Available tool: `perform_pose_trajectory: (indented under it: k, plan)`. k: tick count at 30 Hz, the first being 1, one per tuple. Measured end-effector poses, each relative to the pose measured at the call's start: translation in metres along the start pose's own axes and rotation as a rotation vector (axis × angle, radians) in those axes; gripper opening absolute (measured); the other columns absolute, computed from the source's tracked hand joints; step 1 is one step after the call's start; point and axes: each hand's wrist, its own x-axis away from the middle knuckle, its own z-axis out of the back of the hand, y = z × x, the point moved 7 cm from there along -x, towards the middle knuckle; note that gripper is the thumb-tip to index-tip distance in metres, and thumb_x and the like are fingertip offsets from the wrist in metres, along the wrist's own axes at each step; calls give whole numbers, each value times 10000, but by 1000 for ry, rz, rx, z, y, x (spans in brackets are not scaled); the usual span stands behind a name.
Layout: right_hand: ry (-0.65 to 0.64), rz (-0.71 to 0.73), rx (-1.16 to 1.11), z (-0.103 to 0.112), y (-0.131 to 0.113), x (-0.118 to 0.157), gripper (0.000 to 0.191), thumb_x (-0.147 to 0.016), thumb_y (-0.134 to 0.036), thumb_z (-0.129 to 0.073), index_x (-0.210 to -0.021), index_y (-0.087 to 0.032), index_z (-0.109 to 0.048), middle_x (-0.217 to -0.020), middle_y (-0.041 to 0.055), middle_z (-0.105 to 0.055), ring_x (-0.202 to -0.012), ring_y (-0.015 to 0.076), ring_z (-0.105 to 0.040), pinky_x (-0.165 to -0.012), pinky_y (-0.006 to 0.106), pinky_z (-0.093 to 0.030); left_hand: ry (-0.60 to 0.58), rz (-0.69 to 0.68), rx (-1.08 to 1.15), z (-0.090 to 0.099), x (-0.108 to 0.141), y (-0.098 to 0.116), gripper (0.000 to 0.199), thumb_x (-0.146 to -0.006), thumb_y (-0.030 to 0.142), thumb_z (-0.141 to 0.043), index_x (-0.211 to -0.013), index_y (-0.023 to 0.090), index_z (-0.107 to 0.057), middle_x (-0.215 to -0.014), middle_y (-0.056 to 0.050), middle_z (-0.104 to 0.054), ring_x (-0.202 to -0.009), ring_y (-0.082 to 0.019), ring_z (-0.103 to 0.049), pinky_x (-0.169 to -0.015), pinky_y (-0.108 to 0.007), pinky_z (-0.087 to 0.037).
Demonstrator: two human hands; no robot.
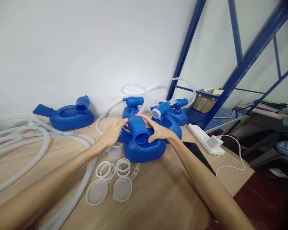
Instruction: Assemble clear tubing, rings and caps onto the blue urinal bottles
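In the middle of the table lies a blue plastic urinal bottle (pixel 144 151). A wide blue mouthpiece (pixel 137 126) sits over its top, the round opening facing me. My right hand (pixel 158 129) is closed round the mouthpiece's right side, thumb near the rim and fingers over the top. At the left, my left hand (pixel 114 132) grips the bottle by its neck (pixel 125 136); part of its fingers is hidden. In front of the bottle are loose white rings (pixel 103 169) and translucent round caps (pixel 97 191), one with a strap.
Another blue bottle (pixel 72 118) stands by the wall at the left, near coiled clear tubing (pixel 42 145). Several more are behind my hands. A black phone (pixel 198 156), a white power strip (pixel 203 139) and a blue metal rack (pixel 220 92) are on the right.
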Motion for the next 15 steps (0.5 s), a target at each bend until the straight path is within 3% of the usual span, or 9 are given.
perform_pose_trajectory:
  k: [5,8,12,15]
  plan:
    - [43,5,100,-2,-7,1,1272,-588,-513,-993,-1641,-346,-299,-1639,134,-403,-1441,361,-507,-1187,503,-420,-27,-101,36,-3,8,4,658,-992,633,-426,-1420,165,-602,-1218,-116,-705,-1110,-302,-654,-1072,-448,-474]
    - [59,47,123,-2,-11,-1,1280,-516,-555,-1005,-1609,-318,-380,-1567,133,-500,-1369,359,-570,-1166,500,-438,-72,-207,44,-4,11,10,747,-990,599,-452,-1609,183,-404,-1430,-149,-593,-1287,-320,-568,-1126,-466,-438]
    - [57,89,92,-3,-12,-4,1224,-500,-626,-984,-1551,-269,-467,-1412,129,-636,-1277,363,-637,-1131,506,-457,-202,-386,14,-5,14,17,894,-980,630,-453,-1706,231,-115,-1630,-169,-396,-1448,-347,-444,-1200,-502,-365]
    - [68,89,158,-3,-12,-3,1193,-551,-658,-954,-1561,-284,-440,-1520,136,-540,-1375,379,-558,-1150,500,-433,-213,-440,-42,-2,13,16,1016,-945,734,-439,-1702,255,42,-1689,-180,-299,-1481,-375,-403,-1197,-529,-363]
